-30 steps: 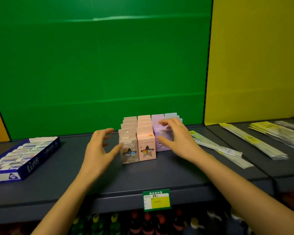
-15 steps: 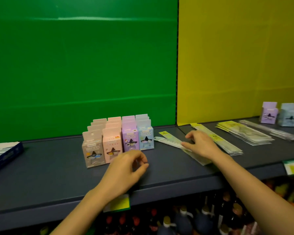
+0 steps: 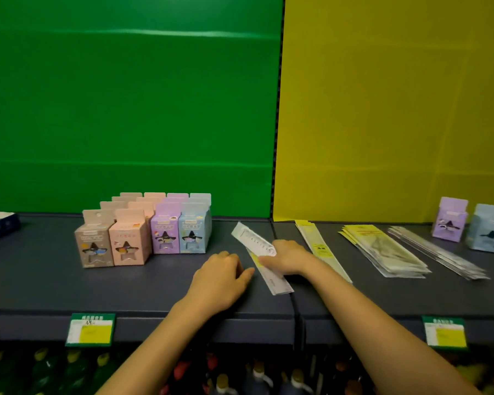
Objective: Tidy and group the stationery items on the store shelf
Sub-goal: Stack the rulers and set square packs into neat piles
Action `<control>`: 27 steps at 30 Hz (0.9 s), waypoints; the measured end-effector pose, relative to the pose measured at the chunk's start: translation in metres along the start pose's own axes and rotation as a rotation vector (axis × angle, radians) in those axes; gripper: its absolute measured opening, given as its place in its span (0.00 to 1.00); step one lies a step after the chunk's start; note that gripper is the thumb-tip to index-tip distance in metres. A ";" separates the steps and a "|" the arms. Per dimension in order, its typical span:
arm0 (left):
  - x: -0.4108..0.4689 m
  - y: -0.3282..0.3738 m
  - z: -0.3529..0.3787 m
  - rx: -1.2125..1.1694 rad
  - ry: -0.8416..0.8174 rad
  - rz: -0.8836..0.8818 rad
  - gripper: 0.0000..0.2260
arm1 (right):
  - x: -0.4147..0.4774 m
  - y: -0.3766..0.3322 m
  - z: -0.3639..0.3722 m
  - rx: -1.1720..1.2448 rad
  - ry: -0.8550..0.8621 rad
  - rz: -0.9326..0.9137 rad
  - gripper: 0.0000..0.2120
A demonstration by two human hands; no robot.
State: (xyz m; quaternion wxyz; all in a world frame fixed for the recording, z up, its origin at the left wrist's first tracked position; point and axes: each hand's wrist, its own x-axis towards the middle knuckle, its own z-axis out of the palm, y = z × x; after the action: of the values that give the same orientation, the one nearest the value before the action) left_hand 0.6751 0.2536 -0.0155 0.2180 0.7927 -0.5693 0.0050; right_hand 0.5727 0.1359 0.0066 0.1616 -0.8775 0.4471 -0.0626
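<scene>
The dark shelf [image 3: 54, 286] is long and wide, with a seam down it near the middle. The bare part in front of the boxes and under the hands is the best room for sliding things. The front edge is close to the hands, and bottles [image 3: 257, 374] stand below it, so anything pushed too far forward may fall on them.

On the left stands the big block of small boxes [image 3: 143, 235], in neat rows, touching each other. On the far right two more boxes [image 3: 468, 226] stand alone, well apart from that block. They look light and a bit easy to tip, so I think it is best to hold one by its two sides.

Between them lie flat things. A pile of yellow packs [image 3: 382, 252] lies next to a pile of thin clear packs [image 3: 437, 252]. They look slippery, so a pile may fan out if pushed from one end. A long yellow strip [image 3: 317, 246] lies just past the seam.

The rulers in clear sleeves [image 3: 265, 263] lie slanted, just left of the seam. They look thin, light and stiff. The top ruler's far end looks lifted a little. The right hand [image 3: 288, 256] lies on their middle with its fingers bent around the top one, pinching it. Holding near the middle looks best, so the long ends do not swing.

The left hand [image 3: 220, 276] rests flat on the shelf just beside the rulers. Its fingers are close together and hold nothing.
</scene>
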 end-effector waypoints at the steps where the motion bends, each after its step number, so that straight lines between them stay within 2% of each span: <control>1: 0.003 0.007 0.003 0.005 0.004 -0.039 0.20 | -0.002 0.003 -0.003 0.043 0.015 -0.025 0.22; 7: 0.029 0.047 0.020 0.164 -0.008 -0.250 0.40 | -0.028 0.035 -0.029 0.356 0.153 -0.091 0.19; 9: 0.035 0.047 0.026 0.208 0.015 -0.278 0.41 | -0.036 0.048 -0.035 0.399 0.180 -0.094 0.19; 15: 0.038 0.032 0.024 0.166 0.006 -0.309 0.33 | -0.050 0.088 -0.042 0.592 0.204 -0.033 0.11; 19: 0.041 0.027 0.019 0.069 -0.035 -0.343 0.30 | -0.053 0.101 -0.045 0.669 0.216 0.050 0.18; 27: 0.051 0.015 0.012 -0.055 -0.135 -0.362 0.25 | -0.061 0.100 -0.044 0.704 0.234 0.073 0.19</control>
State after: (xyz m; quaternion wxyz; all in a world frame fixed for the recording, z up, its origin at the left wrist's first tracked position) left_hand 0.6764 0.1995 -0.0081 0.1982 0.8745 -0.4305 -0.1030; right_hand 0.4487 0.1204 0.0156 0.4036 -0.7385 0.4446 -0.3066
